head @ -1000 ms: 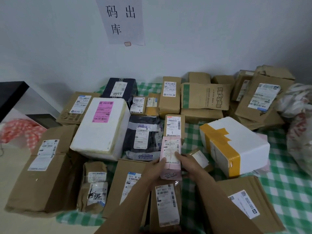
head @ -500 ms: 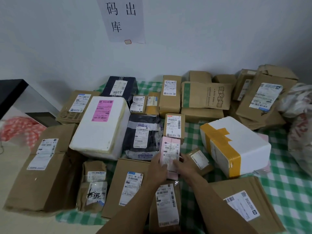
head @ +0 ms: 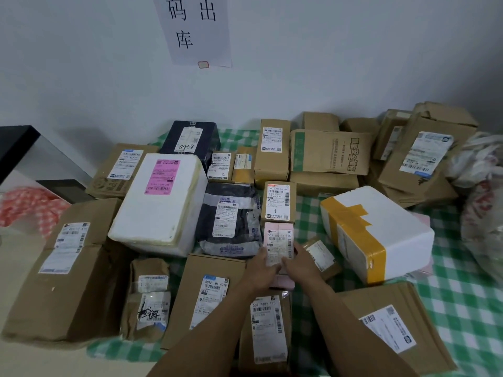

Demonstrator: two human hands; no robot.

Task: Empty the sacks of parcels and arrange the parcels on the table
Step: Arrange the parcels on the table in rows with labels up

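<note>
Left edge of the table (head: 462,308): big brown carton (head: 65,268) parked there, kinda dented.
White foam box (head: 160,208): pink label on top, just right of the carton.
Left hand (head: 262,268): fingers curled onto the pink parcel's left side.
Pink parcel (head: 279,238): lying mid-table toward the front edge, butted against the small brown box marked "1" (head: 279,202).
Right hand (head: 302,263): clamped on the parcel's right side.
Right edge: yellow-taped foam box (head: 381,235), then a sack (head: 481,202).

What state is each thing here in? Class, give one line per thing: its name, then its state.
left hand, gripping the pink parcel.
right hand, gripping the pink parcel.
pink parcel, held at its near end, label up.
yellow-taped foam box, taped shut.
pink-labelled foam box, closed.
dark mailer, crumpled, label up.
sack, crumpled; contents hidden.
</note>
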